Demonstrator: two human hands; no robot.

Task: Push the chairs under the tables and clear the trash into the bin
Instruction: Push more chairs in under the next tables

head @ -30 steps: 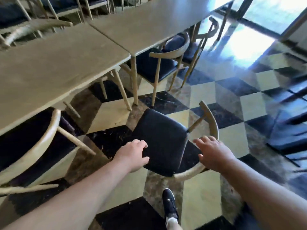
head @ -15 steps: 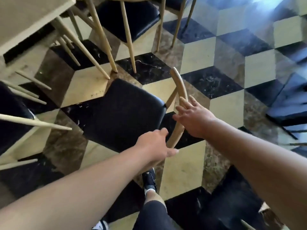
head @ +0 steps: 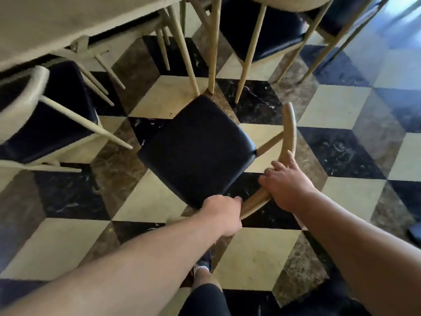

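Both hands now down on it: left hand (head: 222, 215) clenched round the curved wooden backrest (head: 287, 142), right hand (head: 287, 182) gripping alongside, the black-cushioned wooden chair (head: 196, 151) mid-frame nosing toward the pale counter (head: 45, 21) upper left, ready to shove.

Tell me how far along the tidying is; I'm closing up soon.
Done: the chair on the left sits partly under the table. In hand: both the left hand and right hand grip the curved back of the chair in the aisle, not yet pushed in. Left: that push; no trash or bin shows.
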